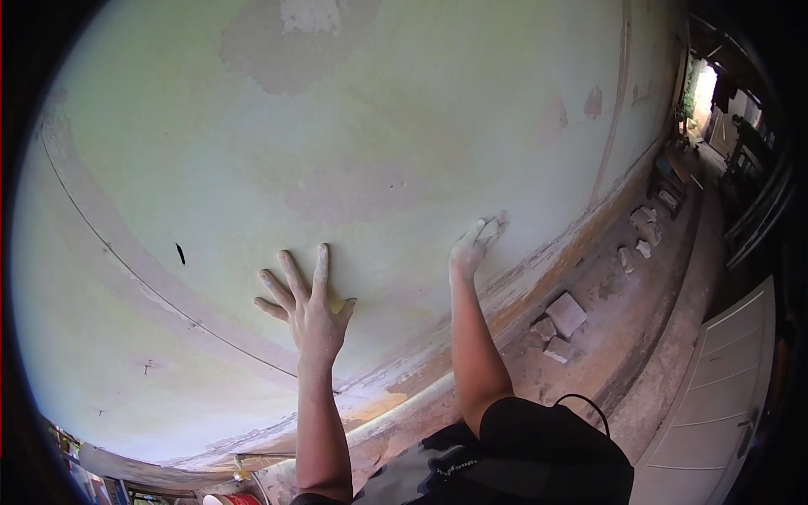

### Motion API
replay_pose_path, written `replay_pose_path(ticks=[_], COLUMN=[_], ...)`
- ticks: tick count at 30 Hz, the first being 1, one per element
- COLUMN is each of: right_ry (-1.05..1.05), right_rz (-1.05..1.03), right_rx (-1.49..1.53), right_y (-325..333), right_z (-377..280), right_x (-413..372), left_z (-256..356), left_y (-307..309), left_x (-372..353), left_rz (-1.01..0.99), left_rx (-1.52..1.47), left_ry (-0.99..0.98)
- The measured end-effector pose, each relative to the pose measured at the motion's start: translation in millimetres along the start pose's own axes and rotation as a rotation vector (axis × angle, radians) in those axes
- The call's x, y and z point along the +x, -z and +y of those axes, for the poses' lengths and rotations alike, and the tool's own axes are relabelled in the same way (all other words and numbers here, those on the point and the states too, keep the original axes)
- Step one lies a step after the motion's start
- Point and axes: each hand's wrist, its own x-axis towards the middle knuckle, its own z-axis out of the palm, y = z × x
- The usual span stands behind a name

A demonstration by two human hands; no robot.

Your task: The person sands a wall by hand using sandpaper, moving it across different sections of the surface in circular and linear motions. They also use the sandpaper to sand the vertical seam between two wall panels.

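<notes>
A pale green wall with worn greyish patches fills most of the head view. My left hand lies against it at the lower middle, fingers spread wide, holding nothing. Further right, my right hand presses on the wall, dusted white, with its fingers bent and close together. Something flat and greyish seems to be under those fingertips, but I cannot make out what it is. A bare grey patch of the wall lies above and between both hands.
Along the wall's foot runs a dusty floor ledge with broken pale slabs and smaller chunks. A white panelled door stands at the lower right. A thin dark line crosses the wall at left. A red and white container shows at the bottom.
</notes>
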Motion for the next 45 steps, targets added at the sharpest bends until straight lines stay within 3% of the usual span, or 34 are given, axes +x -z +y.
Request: replay_pose_path(ticks=[5,7,10,12,16,19,21,23,25,27,28,30,31,33,35,37,38,40,45], right_ry=[0.244,0.418,0.407,0.317,0.330,0.245,-0.358,-0.113,0.052,0.363,0.359,0.532,0.452,0.351,0.398,0.398,0.289,0.045,0.235], right_rz=[-0.198,-0.266,-0.366,-0.245,-0.119,-0.023,0.048,0.090,-0.021,-0.275,-0.275,-0.594,-0.587,-0.356,-0.264,-0.262,-0.217,-0.175,-0.225], right_rx=[-0.183,-0.227,-0.267,-0.126,-0.103,-0.006,0.257,0.088,-0.031,-0.226,-0.222,-0.322,-0.293,-0.196,-0.197,-0.188,-0.124,-0.098,-0.200], right_y=[-36,-39,-25,-13,11,18,8,-9,-28,-21,-18,-6,3,12,20,17,13,9,-43], right_z=[-127,-146,-114,-84,-6,40,55,-11,-68,-114,-107,-86,-81,-52,-10,-15,-16,-51,-152], right_x=[-100,-113,-85,-53,1,24,37,-1,-53,-87,-91,-84,-66,-28,3,10,7,-7,-102], left_z=[-7,-11,-12,-11,-11,-8,-6,-3,-3,-4,-9,-23,-31,-46,-56,-58,-56,-51,-53], left_y=[-5,-15,-17,-18,-19,-18,-17,-15,-15,-14,-13,-12,-11,-9,-2,4,7,10,8], left_x=[-5,-7,-7,-6,-6,-7,-6,-6,-6,-8,-8,-12,-15,-21,-24,-25,-25,-28,-27], left_rz=[0.020,0.061,0.108,0.106,0.084,0.085,0.110,0.043,0.019,0.066,0.065,0.047,0.046,0.160,0.091,-0.023,-0.048,-0.061,-0.034], left_rx=[-0.004,0.055,0.022,0.029,0.062,0.072,0.077,0.051,0.068,0.041,0.047,0.010,0.015,0.054,0.061,0.059,0.038,0.015,-0.033], left_ry=[-0.007,-0.008,-0.012,-0.009,0.011,0.002,-0.011,0.009,0.004,-0.044,-0.045,-0.082,-0.079,-0.031,0.017,-0.019,-0.014,-0.013,-0.036])
